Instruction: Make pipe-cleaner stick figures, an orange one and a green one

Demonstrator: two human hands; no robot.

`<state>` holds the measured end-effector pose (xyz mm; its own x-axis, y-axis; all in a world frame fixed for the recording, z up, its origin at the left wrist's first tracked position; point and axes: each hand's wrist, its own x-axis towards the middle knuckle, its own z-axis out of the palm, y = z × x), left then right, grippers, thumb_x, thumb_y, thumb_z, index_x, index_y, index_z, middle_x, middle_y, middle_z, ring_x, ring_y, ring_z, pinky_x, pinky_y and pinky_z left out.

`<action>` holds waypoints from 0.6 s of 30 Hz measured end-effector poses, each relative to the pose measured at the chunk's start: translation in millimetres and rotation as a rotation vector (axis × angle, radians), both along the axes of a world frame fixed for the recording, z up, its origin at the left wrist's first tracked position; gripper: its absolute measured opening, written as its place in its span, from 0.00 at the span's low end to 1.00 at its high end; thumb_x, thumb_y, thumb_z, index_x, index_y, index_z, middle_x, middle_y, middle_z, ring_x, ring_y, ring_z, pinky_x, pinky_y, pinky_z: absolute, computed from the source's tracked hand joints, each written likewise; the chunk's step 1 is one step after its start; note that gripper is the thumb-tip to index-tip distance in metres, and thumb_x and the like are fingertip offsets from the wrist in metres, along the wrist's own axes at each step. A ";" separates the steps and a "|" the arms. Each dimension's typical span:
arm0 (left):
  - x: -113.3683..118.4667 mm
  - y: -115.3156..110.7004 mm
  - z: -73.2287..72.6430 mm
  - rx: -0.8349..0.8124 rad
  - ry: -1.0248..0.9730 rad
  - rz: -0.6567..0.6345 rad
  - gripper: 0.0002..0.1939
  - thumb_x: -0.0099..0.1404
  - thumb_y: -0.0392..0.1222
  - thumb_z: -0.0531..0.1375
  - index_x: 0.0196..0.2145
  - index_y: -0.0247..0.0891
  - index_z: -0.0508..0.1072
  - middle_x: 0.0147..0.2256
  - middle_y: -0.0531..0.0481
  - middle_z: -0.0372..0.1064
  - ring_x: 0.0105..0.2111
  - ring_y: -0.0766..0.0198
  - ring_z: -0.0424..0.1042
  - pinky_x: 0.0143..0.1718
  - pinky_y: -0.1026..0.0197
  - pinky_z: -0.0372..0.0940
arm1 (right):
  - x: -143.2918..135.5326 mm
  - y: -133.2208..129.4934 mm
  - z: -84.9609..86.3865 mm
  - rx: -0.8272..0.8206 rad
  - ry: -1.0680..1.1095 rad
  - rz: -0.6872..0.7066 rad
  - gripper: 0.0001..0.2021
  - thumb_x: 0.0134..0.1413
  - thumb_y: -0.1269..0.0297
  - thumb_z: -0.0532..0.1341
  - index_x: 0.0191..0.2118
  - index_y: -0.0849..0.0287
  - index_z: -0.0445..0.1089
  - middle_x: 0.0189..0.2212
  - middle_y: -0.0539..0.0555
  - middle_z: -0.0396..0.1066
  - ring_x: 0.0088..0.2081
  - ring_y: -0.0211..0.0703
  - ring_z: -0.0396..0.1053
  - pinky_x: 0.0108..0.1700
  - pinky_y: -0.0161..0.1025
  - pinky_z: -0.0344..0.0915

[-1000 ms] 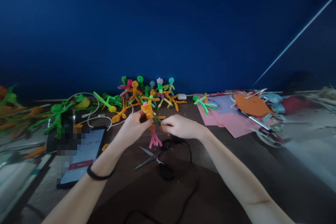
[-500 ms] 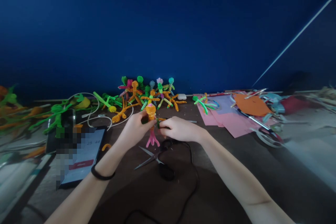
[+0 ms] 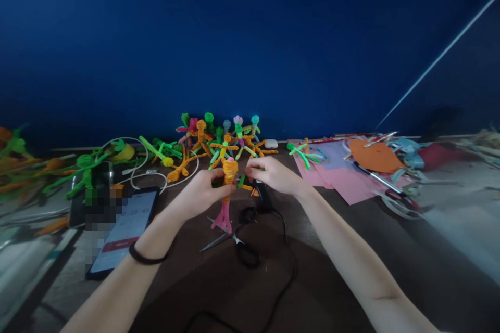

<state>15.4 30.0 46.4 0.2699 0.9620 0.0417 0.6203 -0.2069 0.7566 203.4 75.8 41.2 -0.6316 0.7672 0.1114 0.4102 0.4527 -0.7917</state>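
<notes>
An upright pipe-cleaner figure with an orange coiled top and pink split legs is pinched between the thumb and fingers of my left hand. A short green piece sticks out on its right side, with an orange piece below it. My right hand is a little to the right of the figure, its thumb and fingertips drawn together; whether something small is between them cannot be made out. Below the figure lie open scissors with black handles, their blades partly behind the pink legs.
Several finished figures stand along the blue wall. A phone and white cable lie left, a black cable runs down the middle, and pink paper with an orange sheet lies right.
My left hand and the figure have moved slightly down and right. My right hand has moved up and away from the figure, leaving the green piece uncovered.
</notes>
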 end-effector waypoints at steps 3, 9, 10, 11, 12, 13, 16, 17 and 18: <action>-0.8 -0.1 -0.7 -0.030 -0.085 0.031 0.15 0.52 0.48 0.57 0.33 0.34 0.73 0.33 0.49 0.72 0.34 0.60 0.68 0.36 0.63 0.61 | -0.8 3.2 -5.1 -0.053 0.019 0.019 0.17 0.53 0.53 0.50 0.23 0.62 0.59 0.20 0.46 0.54 0.24 0.32 0.52 0.27 0.32 0.48; -0.8 1.7 -6.1 -0.006 -0.219 0.111 0.15 0.53 0.48 0.57 0.33 0.33 0.71 0.32 0.49 0.71 0.33 0.60 0.69 0.35 0.62 0.62 | -9.6 -1.3 -13.4 -0.173 -0.074 0.082 0.16 0.53 0.55 0.49 0.23 0.61 0.57 0.18 0.46 0.54 0.22 0.31 0.51 0.26 0.32 0.48; -0.6 2.4 -6.4 0.012 -0.208 0.129 0.15 0.53 0.48 0.56 0.33 0.33 0.71 0.32 0.49 0.71 0.33 0.60 0.69 0.35 0.63 0.62 | -11.1 -2.4 -13.9 -0.178 -0.096 0.086 0.17 0.54 0.54 0.48 0.23 0.61 0.58 0.18 0.46 0.55 0.22 0.32 0.52 0.26 0.33 0.48; -0.4 3.0 -6.5 0.035 -0.189 0.147 0.14 0.54 0.48 0.56 0.33 0.33 0.71 0.32 0.49 0.71 0.33 0.60 0.69 0.35 0.63 0.61 | -12.3 -3.6 -14.0 -0.173 -0.115 0.089 0.18 0.54 0.53 0.47 0.23 0.62 0.59 0.18 0.47 0.56 0.22 0.32 0.53 0.26 0.33 0.49; -0.1 3.7 -6.7 0.064 -0.158 0.166 0.14 0.54 0.47 0.56 0.33 0.33 0.71 0.32 0.49 0.72 0.33 0.60 0.69 0.35 0.63 0.61 | -13.3 -4.8 -13.6 -0.164 -0.128 0.096 0.18 0.54 0.53 0.47 0.23 0.62 0.59 0.18 0.47 0.57 0.22 0.32 0.54 0.27 0.33 0.49; 0.4 4.2 -7.1 0.099 -0.116 0.182 0.14 0.54 0.47 0.55 0.33 0.33 0.70 0.32 0.49 0.72 0.33 0.60 0.69 0.34 0.63 0.61 | -14.0 -6.1 -12.8 -0.151 -0.137 0.110 0.18 0.55 0.54 0.47 0.23 0.62 0.60 0.19 0.47 0.58 0.22 0.32 0.55 0.27 0.33 0.50; 2.5 5.1 -9.3 0.205 0.062 0.231 0.13 0.55 0.46 0.53 0.30 0.33 0.70 0.28 0.49 0.71 0.28 0.61 0.68 0.31 0.64 0.60 | -14.5 -10.5 -7.9 -0.108 -0.158 0.168 0.17 0.55 0.57 0.47 0.23 0.63 0.62 0.19 0.48 0.59 0.23 0.32 0.56 0.27 0.32 0.50; 3.3 5.1 -10.2 0.223 0.129 0.236 0.13 0.56 0.46 0.52 0.28 0.34 0.69 0.25 0.50 0.70 0.26 0.62 0.67 0.29 0.64 0.59 | -14.1 -11.9 -5.8 -0.095 -0.161 0.180 0.17 0.55 0.58 0.47 0.24 0.63 0.62 0.20 0.48 0.59 0.23 0.32 0.56 0.27 0.32 0.50; 4.1 5.2 -11.1 0.233 0.191 0.239 0.12 0.56 0.46 0.51 0.27 0.34 0.69 0.23 0.51 0.68 0.23 0.63 0.66 0.27 0.64 0.58 | -13.3 -13.0 -3.8 -0.083 -0.164 0.184 0.16 0.55 0.58 0.48 0.24 0.63 0.62 0.20 0.48 0.59 0.23 0.32 0.56 0.27 0.32 0.50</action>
<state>19.5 35.2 35.3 0.0631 0.9695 0.2369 0.7971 -0.1918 0.5726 190.1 62.8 37.4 -0.7656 0.6402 -0.0625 0.4530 0.4676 -0.7590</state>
